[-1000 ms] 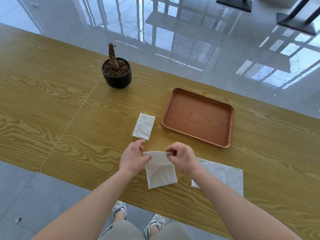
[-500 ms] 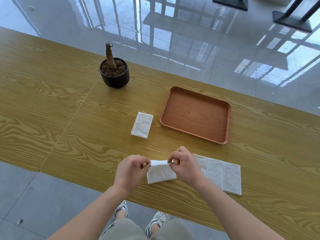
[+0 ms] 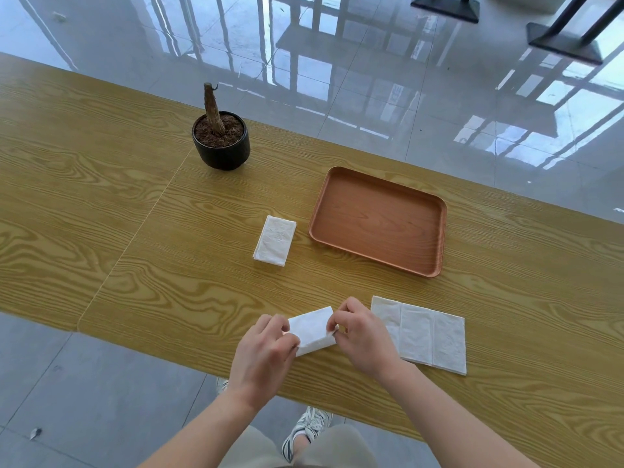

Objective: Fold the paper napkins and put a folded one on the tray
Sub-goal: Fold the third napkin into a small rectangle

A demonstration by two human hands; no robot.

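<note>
Napkin [image 3: 312,331] now halved since 1 s ago, flat near table [image 3: 101,204] front edge. Left hand [image 3: 261,354] and right hand [image 3: 363,336] pinch its ends. Fold looks near done; tray [image 3: 439,211] bare, earlier folded napkin [image 3: 274,245] beside it, unfolded napkin [image 3: 425,334] waiting.

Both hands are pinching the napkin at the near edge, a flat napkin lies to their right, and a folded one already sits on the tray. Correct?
Not quite. The head view shows the tray bare; the folded napkin lies on the table just left of it. The rest holds: left hand and right hand pinch the napkin, flat napkin to their right.
</note>
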